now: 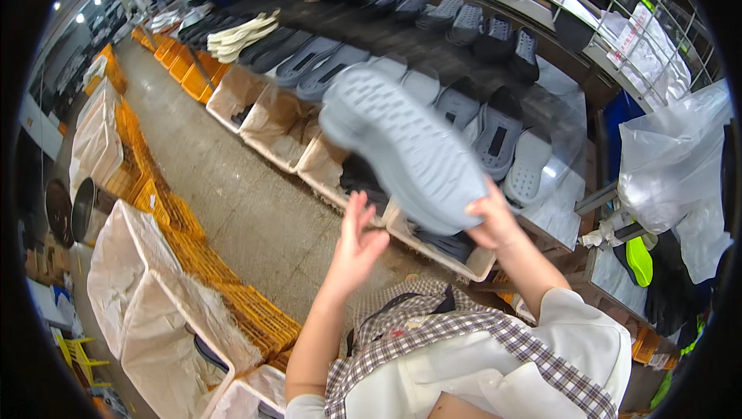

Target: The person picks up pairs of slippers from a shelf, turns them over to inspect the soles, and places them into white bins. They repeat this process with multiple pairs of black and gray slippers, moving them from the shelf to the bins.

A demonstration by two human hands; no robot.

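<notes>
- While gripping the sole [410, 144] by its near right end with the right hand [493, 219], holding the left hand [357, 243] open just beside, apparently not touching.
- Slanting lengthwise from the right hand toward far left, beyond the left hand.
- Raised over the bins [267, 154], before a surface [560, 216] bearing rows of other soles [498, 141].

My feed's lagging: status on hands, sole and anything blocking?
Right hand gripping grey sole by one end. Left hand open, apart from it. Sole aloft, patterned face showing. No obstruction visible.
</notes>
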